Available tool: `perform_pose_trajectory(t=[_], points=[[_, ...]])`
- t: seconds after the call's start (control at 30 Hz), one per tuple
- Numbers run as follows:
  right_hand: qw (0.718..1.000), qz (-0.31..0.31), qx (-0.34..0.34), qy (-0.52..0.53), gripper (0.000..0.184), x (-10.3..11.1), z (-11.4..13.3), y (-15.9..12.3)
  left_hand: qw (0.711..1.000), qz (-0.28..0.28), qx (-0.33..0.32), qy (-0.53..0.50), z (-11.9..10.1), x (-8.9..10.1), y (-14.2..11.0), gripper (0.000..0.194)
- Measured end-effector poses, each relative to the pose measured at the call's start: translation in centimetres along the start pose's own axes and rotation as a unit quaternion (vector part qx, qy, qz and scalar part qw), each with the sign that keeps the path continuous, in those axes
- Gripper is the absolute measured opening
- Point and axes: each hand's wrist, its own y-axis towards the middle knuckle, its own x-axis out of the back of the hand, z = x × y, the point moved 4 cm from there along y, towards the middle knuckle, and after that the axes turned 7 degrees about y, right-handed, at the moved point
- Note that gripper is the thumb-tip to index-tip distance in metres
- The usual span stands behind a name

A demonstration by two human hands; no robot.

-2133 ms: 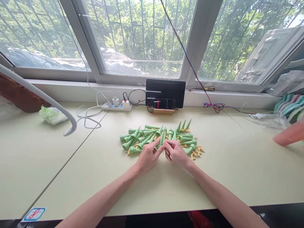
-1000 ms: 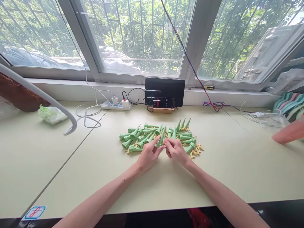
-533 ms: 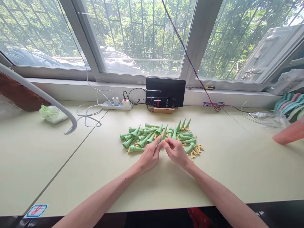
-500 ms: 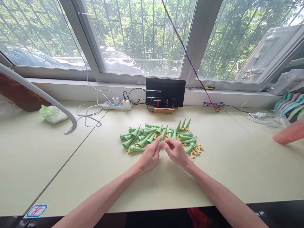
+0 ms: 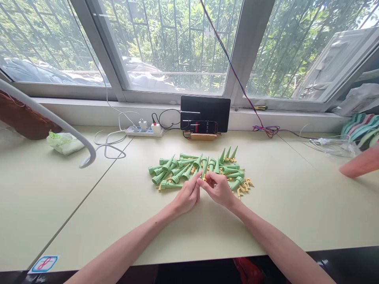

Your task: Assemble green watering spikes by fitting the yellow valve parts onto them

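My left hand [image 5: 188,195] is closed around the lower part of a green watering spike [image 5: 205,166], whose tip points up and away from me. A small yellow valve piece [image 5: 204,179] shows at the spike's near end. My right hand [image 5: 220,190] pinches at that yellow piece, its thumb meeting the left fingertips. Just beyond both hands lies a pile of green watering spikes [image 5: 166,184]. Three spikes [image 5: 227,153] stand upright behind the pile with yellow pieces at their bases. Loose yellow valve pieces [image 5: 244,188] lie to the right of my right hand.
A phone [image 5: 204,127] leans against a black screen [image 5: 205,112] by the window. A white power strip [image 5: 144,131] with cables sits left of it. The white curved tube [image 5: 89,152] reaches in from the left. A pink object [image 5: 359,163] is at the right.
The yellow piece at the spike's near end has come into view between my hands. My right fingers have shifted slightly; both hands stay in nearly the same place.
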Motion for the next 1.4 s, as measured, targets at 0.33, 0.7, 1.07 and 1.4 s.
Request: perform_pose_trajectory(t=[0.33, 0.7, 1.07, 1.4], points=[[1.000, -0.005, -0.004, -0.015, 0.038, -0.1, -0.3, 0.0, 0.999, -0.019, 0.018, 0.026, -0.1, 0.2, 0.1, 0.056], [0.984, -0.078, 0.085, -0.133, 0.034, -0.4, 0.5, -0.6, 1.000, -0.001, -0.002, 0.005, -0.8, -0.2, -0.1, 0.049], [0.960, -0.113, 0.162, -0.196, 0.032, -0.9, 1.9, -1.3, 0.997, 0.039, -0.007, -0.059, -1.1, -0.8, -0.5, 0.037], [0.950, -0.141, 0.178, -0.214, 0.032, -1.3, 2.5, -1.8, 0.996, 0.045, -0.024, -0.075, -1.1, -1.1, -0.9, 0.035]])
